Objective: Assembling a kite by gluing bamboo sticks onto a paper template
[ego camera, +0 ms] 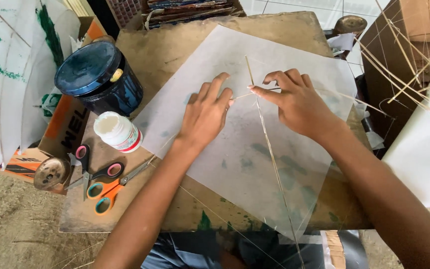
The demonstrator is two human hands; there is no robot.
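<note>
Translucent paper sheet [255,149] on counter [125,209]; left hand [205,117] flat, fingers open, pressing it; right hand [294,102] fingers pinch thin stick [267,144] w/ scissors [108,192] nearby.

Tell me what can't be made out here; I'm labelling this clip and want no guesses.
Head view only:
- Where the thin sticks cross: hidden between the left hand and right hand, so any tie or glue is unseen.
- Dark tub: lid on, contents hidden.
- White bottle: label too small.
- Paper sheet: lower corner runs past the board's edge, blurred.
- Scissors: blades partly under the left forearm.
</note>
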